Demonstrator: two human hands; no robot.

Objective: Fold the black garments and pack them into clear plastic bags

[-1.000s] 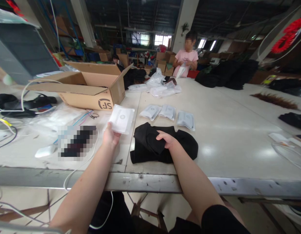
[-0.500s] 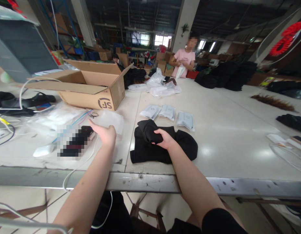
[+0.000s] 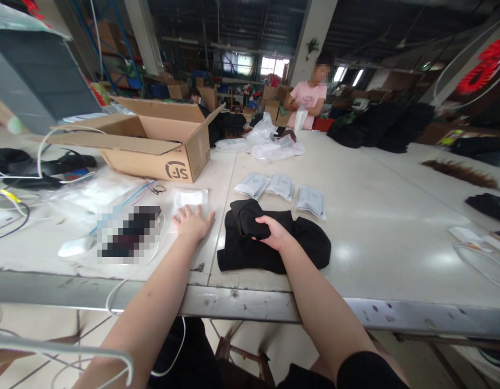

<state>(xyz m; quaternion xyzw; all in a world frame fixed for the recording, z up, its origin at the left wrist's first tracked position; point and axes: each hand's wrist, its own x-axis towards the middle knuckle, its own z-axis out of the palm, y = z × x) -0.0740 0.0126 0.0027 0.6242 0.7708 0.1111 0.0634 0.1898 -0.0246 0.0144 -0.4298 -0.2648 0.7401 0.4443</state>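
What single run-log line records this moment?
left hand: flat on clear bag | right hand: gripping black garment | table

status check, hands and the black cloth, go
Left hand flat on clear bag. Right hand grips fold of black cloth on table. Nothing in the way.

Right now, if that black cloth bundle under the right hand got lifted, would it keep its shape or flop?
Probably flop: the black cloth lies in soft folds, and the right hand bunches a rolled part easily. It looks light, sitting flat on the table without sagging anything. Pushed, it would likely drag and crumple, not slide or roll.
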